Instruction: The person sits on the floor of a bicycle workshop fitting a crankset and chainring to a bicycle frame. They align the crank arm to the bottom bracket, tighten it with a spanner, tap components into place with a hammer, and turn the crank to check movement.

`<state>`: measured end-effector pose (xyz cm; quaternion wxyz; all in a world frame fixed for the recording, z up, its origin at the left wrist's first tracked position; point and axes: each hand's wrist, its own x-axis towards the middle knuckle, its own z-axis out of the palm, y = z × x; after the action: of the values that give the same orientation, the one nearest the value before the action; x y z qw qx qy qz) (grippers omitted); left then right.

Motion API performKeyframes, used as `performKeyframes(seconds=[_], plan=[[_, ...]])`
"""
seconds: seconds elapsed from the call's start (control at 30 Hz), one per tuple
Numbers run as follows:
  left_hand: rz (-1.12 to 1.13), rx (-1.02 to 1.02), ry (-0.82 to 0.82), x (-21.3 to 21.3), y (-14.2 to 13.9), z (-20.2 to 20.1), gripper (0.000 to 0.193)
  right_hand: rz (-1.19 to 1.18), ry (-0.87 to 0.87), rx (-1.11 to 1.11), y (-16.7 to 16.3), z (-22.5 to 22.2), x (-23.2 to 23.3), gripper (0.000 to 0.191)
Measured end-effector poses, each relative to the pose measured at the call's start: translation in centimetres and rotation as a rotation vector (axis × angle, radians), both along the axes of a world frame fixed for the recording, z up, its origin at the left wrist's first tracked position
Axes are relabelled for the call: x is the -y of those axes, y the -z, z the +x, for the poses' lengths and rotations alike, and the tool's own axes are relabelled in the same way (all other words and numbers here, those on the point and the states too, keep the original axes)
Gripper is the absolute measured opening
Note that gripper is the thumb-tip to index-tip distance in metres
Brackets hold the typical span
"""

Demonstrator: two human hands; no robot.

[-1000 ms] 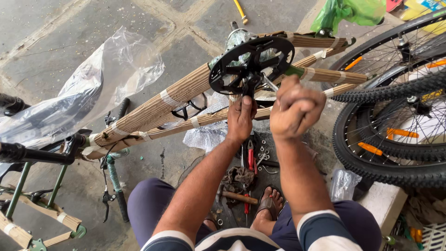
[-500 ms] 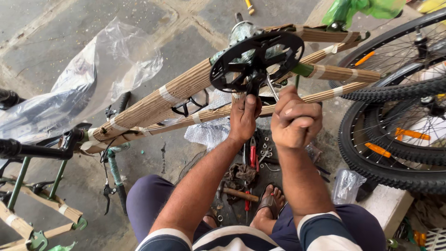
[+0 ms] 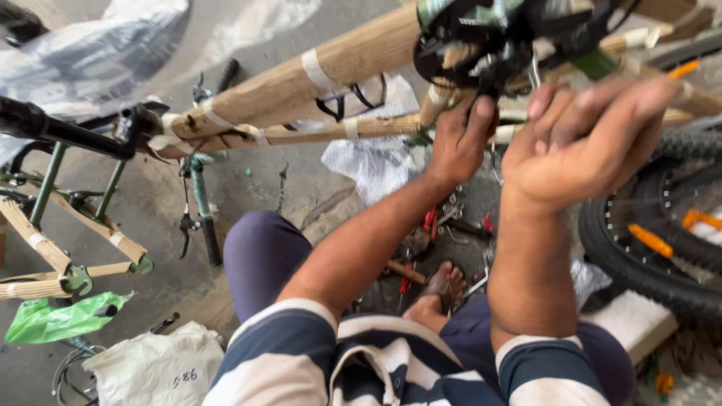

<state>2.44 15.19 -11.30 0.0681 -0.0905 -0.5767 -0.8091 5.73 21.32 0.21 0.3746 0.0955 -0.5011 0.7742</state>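
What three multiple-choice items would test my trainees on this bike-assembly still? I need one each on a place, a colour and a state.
1. Where is the knobby tyre?
A. At the right of the view
B. At the left of the view
C. Across the person's lap

2. What colour is the crumpled bag at lower left?
A. Red
B. Green
C. Black

3. How is the frame tube covered?
A. Bare metal
B. Painted blue
C. Wrapped in brown corrugated card held with tape

Answers:
1. A: it curves beside the right hand.
2. B: it is bright green.
3. C: card and pale tape bands cover it, running to the crank area that the left hand touches.
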Motion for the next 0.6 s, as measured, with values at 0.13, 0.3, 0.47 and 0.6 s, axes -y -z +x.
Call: performKeyframes(seconds=[0.13,0.3,0.47,0.6], plan=[[0.048,0.005,0.085,-0.4,1.7,0.0,0.054,0.119,-0.017,-0.020,-0.9,0.5,-0.4,0.044],[0.043,0.079,0.371,2.5,4.9,-0.6,0.054,-0.079,-0.137,-0.229,-0.3,1.5,-2.2,0.050],[-0.306,0.383,0.147,12.1,0.0,0.7,0.062,-0.178,-0.101,-0.010,5.0,4.2,-5.2,0.051],[-0.298,0.073,0.019,19.2,-9.3,0.1,0.038,-0.244,0.000,0.551,12.9,5.1,-3.0,0.021]])
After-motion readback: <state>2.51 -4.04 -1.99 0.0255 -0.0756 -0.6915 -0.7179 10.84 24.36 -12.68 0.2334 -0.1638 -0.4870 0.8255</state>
